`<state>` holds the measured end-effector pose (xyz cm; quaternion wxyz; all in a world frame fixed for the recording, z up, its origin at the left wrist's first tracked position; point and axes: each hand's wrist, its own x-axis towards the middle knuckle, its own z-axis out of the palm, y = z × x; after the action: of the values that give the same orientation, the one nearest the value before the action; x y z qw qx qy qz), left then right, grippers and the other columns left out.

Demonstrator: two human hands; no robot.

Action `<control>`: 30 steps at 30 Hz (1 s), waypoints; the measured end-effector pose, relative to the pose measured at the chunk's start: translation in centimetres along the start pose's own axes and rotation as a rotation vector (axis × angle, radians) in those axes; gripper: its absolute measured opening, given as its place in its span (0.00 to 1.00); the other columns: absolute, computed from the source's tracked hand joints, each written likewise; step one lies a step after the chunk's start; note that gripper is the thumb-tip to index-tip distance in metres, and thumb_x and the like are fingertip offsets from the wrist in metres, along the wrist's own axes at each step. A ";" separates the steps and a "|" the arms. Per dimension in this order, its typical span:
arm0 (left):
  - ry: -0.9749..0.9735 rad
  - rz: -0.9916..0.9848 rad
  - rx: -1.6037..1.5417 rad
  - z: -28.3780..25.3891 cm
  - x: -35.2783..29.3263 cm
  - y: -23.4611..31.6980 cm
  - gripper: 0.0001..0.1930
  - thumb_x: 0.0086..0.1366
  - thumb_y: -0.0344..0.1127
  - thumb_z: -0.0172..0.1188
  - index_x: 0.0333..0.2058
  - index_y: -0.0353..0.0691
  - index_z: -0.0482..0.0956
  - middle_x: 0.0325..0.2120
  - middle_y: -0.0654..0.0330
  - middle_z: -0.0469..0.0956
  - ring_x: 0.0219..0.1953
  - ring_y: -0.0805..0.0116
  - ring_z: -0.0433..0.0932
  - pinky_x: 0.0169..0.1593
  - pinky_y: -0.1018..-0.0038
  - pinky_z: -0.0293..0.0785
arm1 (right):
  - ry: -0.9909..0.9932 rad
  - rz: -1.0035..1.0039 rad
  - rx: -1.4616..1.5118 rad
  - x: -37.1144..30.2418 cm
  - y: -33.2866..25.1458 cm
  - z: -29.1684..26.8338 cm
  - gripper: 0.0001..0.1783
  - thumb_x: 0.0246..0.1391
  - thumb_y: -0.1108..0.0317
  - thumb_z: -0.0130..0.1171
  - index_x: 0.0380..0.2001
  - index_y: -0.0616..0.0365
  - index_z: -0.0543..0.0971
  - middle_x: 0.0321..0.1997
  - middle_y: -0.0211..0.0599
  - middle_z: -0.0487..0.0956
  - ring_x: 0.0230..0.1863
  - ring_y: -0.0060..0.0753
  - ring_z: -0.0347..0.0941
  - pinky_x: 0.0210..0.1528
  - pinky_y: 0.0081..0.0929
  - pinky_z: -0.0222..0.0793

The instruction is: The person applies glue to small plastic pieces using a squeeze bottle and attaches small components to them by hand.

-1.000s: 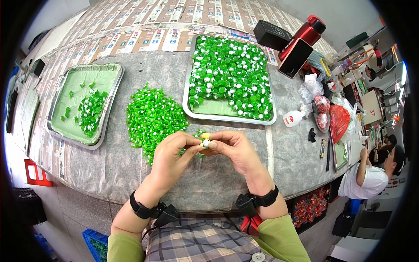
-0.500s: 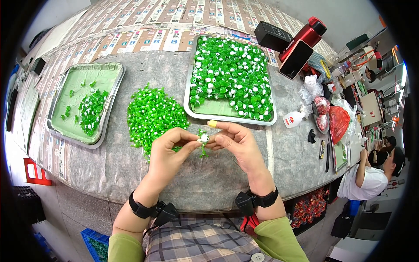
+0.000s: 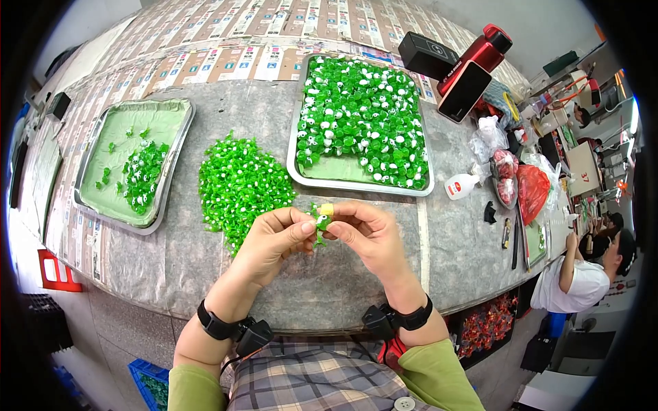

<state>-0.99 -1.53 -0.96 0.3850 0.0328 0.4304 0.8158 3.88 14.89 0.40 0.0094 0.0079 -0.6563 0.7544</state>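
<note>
Between the fingertips of my left hand [image 3: 273, 243] and my right hand [image 3: 370, 236] is a small green toy figure [image 3: 321, 223] with white, black-dotted eyes. Both hands pinch it, and the fingers partly cover it. Yellow tape wraps the right index fingertip, which presses at the top of the figure. Just beyond my left hand lies a heap of small green pieces with white bits [image 3: 243, 185]. Past my right hand stands a metal tray [image 3: 336, 169] full of green pieces and white eyeballs. A second tray [image 3: 96, 195], at the left, holds a cluster of finished-looking green figures [image 3: 142, 178].
At the right are a red bottle [image 3: 483, 51], a phone [image 3: 465, 92], a black box [image 3: 428, 56], a white squeeze bottle [image 3: 461, 186] and a red plastic bag [image 3: 533, 194]. A person in a white shirt [image 3: 569, 284] sits farther right. A blue crate [image 3: 147, 380] stands below the table.
My right index finger, raised and apart before, has come down onto the top of the figure. The figure sits slightly lower and is more covered by the fingers.
</note>
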 end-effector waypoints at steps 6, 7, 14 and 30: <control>-0.042 -0.103 -0.047 0.3 -0.2 0.4 0.07 0.54 0.35 0.56 0.26 0.37 0.72 0.21 0.64 0.72 0.22 0.78 0.70 0.29 0.82 0.70 | -0.030 0.013 0.010 -0.1 -0.2 -0.1 0.12 0.45 0.75 0.54 0.36 0.65 0.72 0.32 0.33 0.74 0.33 0.20 0.70 0.35 0.16 0.67; -0.042 -0.103 -0.048 0.2 -0.2 0.4 0.07 0.54 0.35 0.56 0.26 0.37 0.72 0.21 0.64 0.72 0.22 0.78 0.70 0.29 0.82 0.70 | -0.058 0.016 -0.027 -0.1 -0.3 -0.2 0.11 0.46 0.76 0.52 0.37 0.65 0.72 0.33 0.34 0.74 0.34 0.21 0.70 0.36 0.17 0.68; -0.100 -0.193 -0.102 -0.4 -0.1 0.2 0.06 0.53 0.33 0.57 0.26 0.37 0.72 0.21 0.63 0.73 0.22 0.78 0.71 0.27 0.82 0.70 | -0.068 -0.073 -0.212 -0.2 -1.0 -0.2 0.10 0.43 0.73 0.56 0.32 0.63 0.74 0.29 0.34 0.75 0.29 0.19 0.71 0.31 0.15 0.66; 0.084 0.276 -0.180 -2.2 -0.2 1.3 0.06 0.53 0.32 0.56 0.29 0.37 0.72 0.21 0.62 0.72 0.22 0.77 0.69 0.27 0.82 0.70 | 0.105 -0.024 -0.191 0.5 -0.8 -1.8 0.06 0.43 0.74 0.55 0.28 0.63 0.74 0.29 0.33 0.75 0.29 0.22 0.71 0.33 0.17 0.66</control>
<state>-2.48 -3.63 -1.33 0.2526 0.0230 0.3628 0.8967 3.39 16.75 0.93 0.0537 -0.0245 -0.7237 0.6876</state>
